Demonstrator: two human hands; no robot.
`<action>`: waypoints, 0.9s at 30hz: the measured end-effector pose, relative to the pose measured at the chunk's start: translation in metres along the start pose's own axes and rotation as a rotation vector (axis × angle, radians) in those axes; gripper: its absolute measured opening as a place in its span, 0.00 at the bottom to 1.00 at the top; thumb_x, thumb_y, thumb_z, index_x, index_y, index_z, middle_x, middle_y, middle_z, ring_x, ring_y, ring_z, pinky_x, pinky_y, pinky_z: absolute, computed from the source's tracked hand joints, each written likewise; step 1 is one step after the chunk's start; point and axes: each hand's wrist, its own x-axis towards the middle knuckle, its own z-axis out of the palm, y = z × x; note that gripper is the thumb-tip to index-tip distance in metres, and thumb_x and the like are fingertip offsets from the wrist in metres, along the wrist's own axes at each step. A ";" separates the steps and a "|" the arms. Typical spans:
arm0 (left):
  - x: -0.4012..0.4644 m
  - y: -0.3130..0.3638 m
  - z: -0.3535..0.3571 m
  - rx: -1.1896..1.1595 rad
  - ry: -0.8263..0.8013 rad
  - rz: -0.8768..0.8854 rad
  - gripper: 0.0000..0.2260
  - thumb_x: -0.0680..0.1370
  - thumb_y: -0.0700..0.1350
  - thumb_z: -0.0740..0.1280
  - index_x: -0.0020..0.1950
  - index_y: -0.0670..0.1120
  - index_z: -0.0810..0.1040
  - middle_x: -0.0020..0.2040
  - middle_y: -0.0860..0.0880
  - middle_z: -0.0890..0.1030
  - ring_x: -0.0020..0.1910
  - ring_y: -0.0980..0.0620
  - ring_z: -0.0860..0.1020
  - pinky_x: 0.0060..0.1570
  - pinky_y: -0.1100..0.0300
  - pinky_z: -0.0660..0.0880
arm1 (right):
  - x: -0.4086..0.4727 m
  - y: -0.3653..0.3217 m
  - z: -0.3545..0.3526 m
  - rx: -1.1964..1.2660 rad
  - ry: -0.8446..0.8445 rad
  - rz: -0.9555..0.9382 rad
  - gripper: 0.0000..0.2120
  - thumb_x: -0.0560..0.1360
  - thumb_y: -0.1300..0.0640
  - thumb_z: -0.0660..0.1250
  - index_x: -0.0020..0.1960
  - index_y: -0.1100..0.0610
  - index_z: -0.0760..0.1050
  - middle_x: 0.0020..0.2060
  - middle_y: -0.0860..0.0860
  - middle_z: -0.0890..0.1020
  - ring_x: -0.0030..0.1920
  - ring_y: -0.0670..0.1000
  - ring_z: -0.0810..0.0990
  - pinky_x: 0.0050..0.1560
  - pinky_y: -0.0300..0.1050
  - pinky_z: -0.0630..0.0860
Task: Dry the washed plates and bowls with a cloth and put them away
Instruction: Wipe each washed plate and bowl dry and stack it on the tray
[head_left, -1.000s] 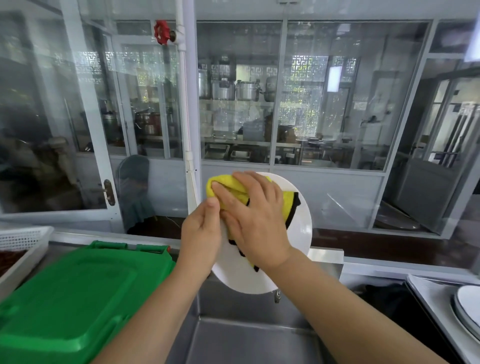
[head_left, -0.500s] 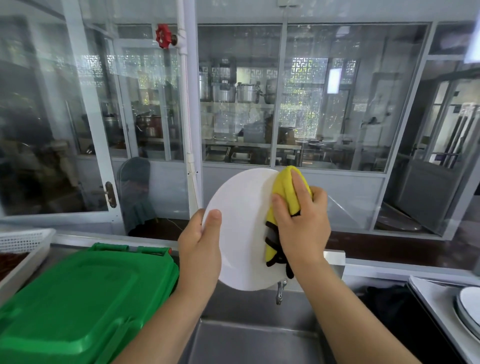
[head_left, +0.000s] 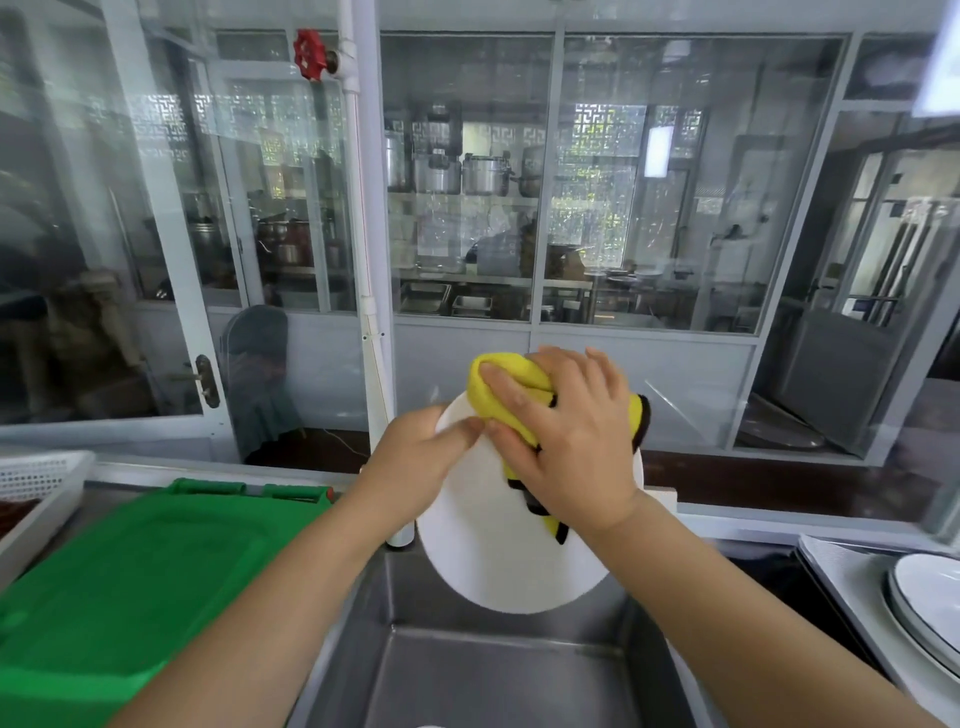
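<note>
A white round plate (head_left: 498, 561) is held upright over the steel sink (head_left: 498, 670), facing me. My left hand (head_left: 415, 467) grips its upper left rim, thumb on the front. My right hand (head_left: 566, 447) holds a yellow cloth with black trim (head_left: 498, 384) and presses it against the plate's top edge. Part of the cloth hangs down behind my palm. The plate's upper half is hidden by both hands and the cloth.
A green plastic bin lid (head_left: 140, 577) lies left of the sink. A white perforated basket (head_left: 36, 483) is at the far left. Stacked white plates (head_left: 930, 608) sit on the counter at the right. A white pipe (head_left: 374, 322) rises behind the sink before glass partitions.
My right hand slid the cloth from the plate's right side up and left to its top edge. The plate dropped slightly lower and tilted.
</note>
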 end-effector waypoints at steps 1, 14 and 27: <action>-0.002 0.000 0.004 -0.018 0.011 0.002 0.10 0.78 0.49 0.65 0.39 0.51 0.81 0.39 0.48 0.84 0.39 0.51 0.82 0.39 0.58 0.74 | 0.001 -0.004 0.001 -0.009 -0.008 -0.026 0.16 0.76 0.45 0.64 0.61 0.48 0.79 0.53 0.57 0.80 0.58 0.61 0.77 0.61 0.64 0.66; -0.028 -0.019 0.021 -0.332 0.253 0.111 0.08 0.75 0.54 0.62 0.46 0.61 0.82 0.44 0.54 0.85 0.43 0.57 0.82 0.36 0.66 0.77 | -0.022 0.000 0.011 0.257 0.083 0.775 0.23 0.75 0.43 0.60 0.70 0.39 0.67 0.53 0.46 0.69 0.51 0.51 0.73 0.45 0.45 0.67; -0.002 -0.012 -0.004 -0.042 -0.015 -0.022 0.13 0.72 0.59 0.64 0.42 0.53 0.83 0.41 0.47 0.85 0.42 0.46 0.83 0.44 0.53 0.77 | -0.023 0.010 -0.001 0.065 0.062 0.213 0.18 0.76 0.47 0.64 0.64 0.47 0.73 0.51 0.57 0.77 0.45 0.57 0.75 0.35 0.46 0.72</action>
